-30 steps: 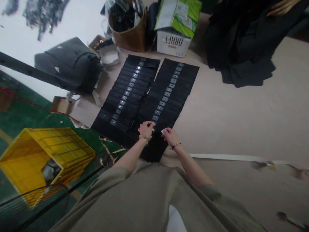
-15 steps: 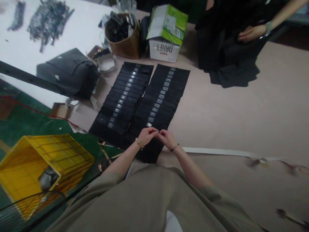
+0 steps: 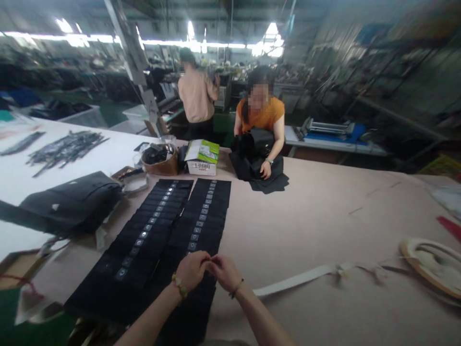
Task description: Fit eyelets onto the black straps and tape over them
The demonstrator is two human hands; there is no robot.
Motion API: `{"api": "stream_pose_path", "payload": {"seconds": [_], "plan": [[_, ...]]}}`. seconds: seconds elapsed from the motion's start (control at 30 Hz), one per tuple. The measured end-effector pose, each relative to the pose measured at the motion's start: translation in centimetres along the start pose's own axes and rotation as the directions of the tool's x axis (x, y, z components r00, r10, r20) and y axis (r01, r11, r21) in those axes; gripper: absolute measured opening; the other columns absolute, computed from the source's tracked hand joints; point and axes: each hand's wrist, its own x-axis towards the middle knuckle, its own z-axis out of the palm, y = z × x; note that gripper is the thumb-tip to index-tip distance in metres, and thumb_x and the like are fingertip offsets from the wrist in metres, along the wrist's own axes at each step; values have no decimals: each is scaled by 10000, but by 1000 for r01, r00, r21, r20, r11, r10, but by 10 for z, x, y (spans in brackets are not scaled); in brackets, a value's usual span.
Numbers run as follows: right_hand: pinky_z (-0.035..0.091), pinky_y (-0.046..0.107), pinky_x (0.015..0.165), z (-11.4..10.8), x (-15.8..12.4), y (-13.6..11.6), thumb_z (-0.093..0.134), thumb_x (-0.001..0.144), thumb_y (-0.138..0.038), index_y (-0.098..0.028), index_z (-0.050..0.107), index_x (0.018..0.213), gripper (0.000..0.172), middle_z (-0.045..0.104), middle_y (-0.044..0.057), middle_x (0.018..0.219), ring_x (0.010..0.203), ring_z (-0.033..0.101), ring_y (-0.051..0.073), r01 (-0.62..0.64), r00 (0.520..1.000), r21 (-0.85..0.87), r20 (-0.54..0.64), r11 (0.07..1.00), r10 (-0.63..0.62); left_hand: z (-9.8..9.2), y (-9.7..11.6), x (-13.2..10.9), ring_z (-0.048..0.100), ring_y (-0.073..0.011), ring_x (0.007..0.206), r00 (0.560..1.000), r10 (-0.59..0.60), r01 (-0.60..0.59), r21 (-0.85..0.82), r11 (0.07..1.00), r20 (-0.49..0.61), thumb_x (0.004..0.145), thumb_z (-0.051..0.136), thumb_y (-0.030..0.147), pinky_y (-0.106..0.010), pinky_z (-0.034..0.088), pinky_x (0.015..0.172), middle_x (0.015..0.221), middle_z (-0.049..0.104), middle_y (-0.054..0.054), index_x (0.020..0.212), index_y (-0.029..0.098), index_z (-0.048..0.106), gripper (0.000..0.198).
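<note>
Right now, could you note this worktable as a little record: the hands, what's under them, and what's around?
Hands: left hand and right hand, fingertips meeting
Held: cannot tell; anything pinched between them is hidden
Beneath: the right of two rows of black pieces
Right side: white strip, leading toward a pale coil
Far side: green-and-white box; another person's hand on dark sheets

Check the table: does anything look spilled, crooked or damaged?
Nothing looks plainly spilled or damaged. One oddity: the white strip right of the right hand trails across the table toward the round roll, with lumps partway along, perhaps twists; blur hides the detail.
</note>
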Motion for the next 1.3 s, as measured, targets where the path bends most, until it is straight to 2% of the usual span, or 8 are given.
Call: {"api": "stream_pose_path", "payload": {"seconds": [0.3,0.4,0.53,0.63,0.83,1.13,1.2,1.3], "plan": [[437,297,728,-13,-44,-10,524,901,-316,-239,725,914,216,748,68,920,862,672,220,-16,991,-278,-130,960,-21,14,37,-20,656,-260,964,997,-32,1,388,922,73,879,412,314,-392,496,791,960,695,-41,906,320,631,220],[435,262,660,-13,-38,-8,551,824,-234,-197,680,763,147,717,47,764,744,654,179,-82,995,-70,-55,994,78,17,51,-32,645,-275,920,996,30,-66,447,892,89,892,382,238,-405,468,799,919,692,-86,893,267,664,284],[326,199,448,-7,-26,7,509,742,-212,-174,565,695,82,640,16,637,503,550,109,-410,894,329,-42,851,447,30,52,-54,629,-241,918,989,122,-140,256,957,85,902,454,250,-369,444,833,911,699,-85,886,237,679,226],[302,173,431,1,-23,29,453,772,-302,-178,558,786,163,666,30,781,536,545,82,-447,867,367,-48,816,496,37,16,-48,636,-191,861,995,-95,93,-68,993,-24,886,534,306,-303,453,793,880,711,-45,856,222,674,166],[235,182,387,15,-28,53,551,672,-383,-180,612,805,250,652,26,734,485,480,87,-495,847,415,35,764,530,37,-94,15,643,-200,933,640,-737,649,-359,670,-217,850,599,388,-328,439,839,1010,735,-41,954,244,712,210],[394,233,533,18,-5,42,627,720,-538,-164,647,853,397,638,13,687,564,527,118,-353,934,386,91,852,345,51,-118,60,580,-258,1111,533,-765,730,-261,632,-362,808,664,381,-450,358,1004,1092,701,-76,1027,245,675,258],[373,235,510,16,0,38,601,757,-564,-179,592,732,385,602,-2,617,510,487,110,-350,936,292,69,890,346,46,-112,53,595,-238,1099,561,-725,676,-286,680,-399,807,674,372,-418,386,997,1112,695,-77,1111,236,644,335],[343,231,496,14,4,31,578,798,-564,-199,534,680,386,553,-24,548,482,451,109,-305,952,165,16,938,307,40,-95,32,647,-195,966,848,-499,393,-421,817,-177,853,615,409,-322,478,875,1033,719,-70,1092,206,680,320]]}}
